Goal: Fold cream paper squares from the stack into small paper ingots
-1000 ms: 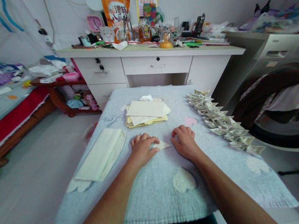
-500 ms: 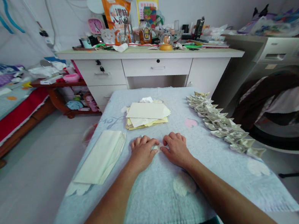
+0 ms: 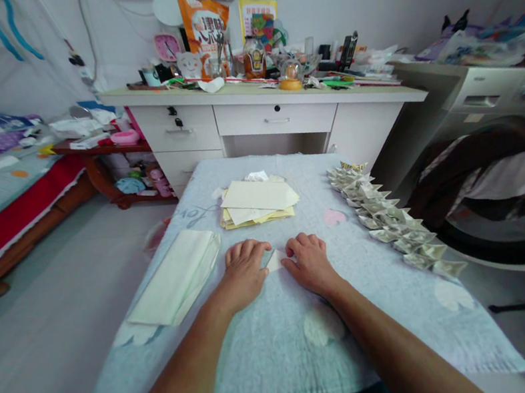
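A small white folded piece of paper [image 3: 274, 261], pointed at its top, lies on the cloth between my two hands. My left hand [image 3: 245, 272] rests palm down at the paper's left side, its fingers stretched out and the thumb apart. My right hand [image 3: 309, 263] has curled fingers, with thumb and index finger at the paper's right edge; part of the paper is hidden beneath them. Beyond the hands sits a pile of cream paper sheets [image 3: 258, 196]. To the left is a stack of larger pale folded paper [image 3: 177, 276].
Rows of pointed folded-paper pieces [image 3: 388, 218] line the right side of the cloth-covered table [image 3: 281, 362]. Behind it stands a cluttered white desk [image 3: 273, 113]. A washing machine [image 3: 493, 95] with its door open is at right, a bed [image 3: 2, 188] at left.
My left hand has shifted slightly left, off the folded paper, so more of it shows. My right hand stays nearly where it was.
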### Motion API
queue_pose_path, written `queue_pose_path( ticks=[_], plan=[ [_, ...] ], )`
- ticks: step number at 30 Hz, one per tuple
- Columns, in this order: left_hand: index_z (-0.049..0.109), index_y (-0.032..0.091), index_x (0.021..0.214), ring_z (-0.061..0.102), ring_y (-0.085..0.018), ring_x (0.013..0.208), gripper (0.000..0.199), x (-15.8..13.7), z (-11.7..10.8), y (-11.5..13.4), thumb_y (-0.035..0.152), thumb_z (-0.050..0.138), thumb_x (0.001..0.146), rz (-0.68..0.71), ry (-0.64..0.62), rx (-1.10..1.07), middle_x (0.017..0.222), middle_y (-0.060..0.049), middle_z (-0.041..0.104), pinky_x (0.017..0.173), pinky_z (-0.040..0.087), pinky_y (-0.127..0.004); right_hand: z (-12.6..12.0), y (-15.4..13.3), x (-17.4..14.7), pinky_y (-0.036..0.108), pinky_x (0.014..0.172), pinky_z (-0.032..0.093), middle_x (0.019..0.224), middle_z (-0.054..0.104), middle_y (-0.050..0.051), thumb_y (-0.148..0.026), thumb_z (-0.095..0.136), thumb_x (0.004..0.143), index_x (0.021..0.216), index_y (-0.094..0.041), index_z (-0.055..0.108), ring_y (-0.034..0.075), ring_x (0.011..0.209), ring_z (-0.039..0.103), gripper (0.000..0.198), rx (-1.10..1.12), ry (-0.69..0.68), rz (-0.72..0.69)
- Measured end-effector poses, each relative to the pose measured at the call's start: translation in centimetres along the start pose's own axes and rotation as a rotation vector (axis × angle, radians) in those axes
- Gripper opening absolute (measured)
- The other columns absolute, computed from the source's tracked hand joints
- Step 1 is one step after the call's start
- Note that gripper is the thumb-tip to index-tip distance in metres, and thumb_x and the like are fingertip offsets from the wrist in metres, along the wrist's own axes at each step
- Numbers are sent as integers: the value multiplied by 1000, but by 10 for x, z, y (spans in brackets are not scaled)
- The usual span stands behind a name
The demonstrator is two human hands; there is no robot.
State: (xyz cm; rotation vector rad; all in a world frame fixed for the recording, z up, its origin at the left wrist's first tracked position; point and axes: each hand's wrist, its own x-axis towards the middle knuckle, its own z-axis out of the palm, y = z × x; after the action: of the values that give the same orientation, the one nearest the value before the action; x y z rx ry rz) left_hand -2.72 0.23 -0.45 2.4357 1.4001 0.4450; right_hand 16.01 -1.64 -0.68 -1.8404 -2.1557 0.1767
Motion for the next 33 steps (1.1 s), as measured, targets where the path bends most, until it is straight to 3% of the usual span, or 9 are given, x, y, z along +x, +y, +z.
queue_pose_path(
  ticks=[4,7,13,19,26,33],
  plan=[
    [55,24,112,46,-24,112,34,4,2,10,24,61,78,145,1,-92,116,-5,55,100,33,-40,-1,3,0,35,84,30,96,55,5,-36,54,87,90,-23,58,23,94,45,14,50,0,-8],
    [57,22,112,49,-25,109,35,7,8,12,25,64,78,159,6,-109,113,-6,58,97,38,-39,-2,7,-1,35,84,30,94,56,4,-31,51,87,90,-23,58,22,94,45,11,115,-2,-18],
    [60,21,107,53,-23,105,27,10,11,9,19,62,80,147,50,-152,107,-5,62,99,39,-39,-6,9,-4,34,86,30,100,57,3,-21,58,74,101,-22,57,22,98,45,26,181,-24,-129],
    [63,19,103,57,-21,100,20,12,8,10,19,52,86,129,76,-231,103,-6,66,95,43,-37,-5,8,-2,33,85,32,94,60,2,-18,58,77,97,-22,58,19,93,48,21,299,22,-120],
    [61,21,113,59,-19,105,30,9,10,12,16,46,87,100,178,-334,112,-7,65,94,46,-35,-6,9,0,32,86,39,96,60,3,-17,58,76,97,-20,54,18,94,52,22,535,110,-139],
    [62,21,104,61,-17,98,33,9,8,21,6,46,79,27,300,-383,105,-5,65,89,50,-30,-2,3,-3,32,86,44,101,55,5,-32,63,76,110,-20,45,18,94,53,40,687,168,-135]
  ],
)
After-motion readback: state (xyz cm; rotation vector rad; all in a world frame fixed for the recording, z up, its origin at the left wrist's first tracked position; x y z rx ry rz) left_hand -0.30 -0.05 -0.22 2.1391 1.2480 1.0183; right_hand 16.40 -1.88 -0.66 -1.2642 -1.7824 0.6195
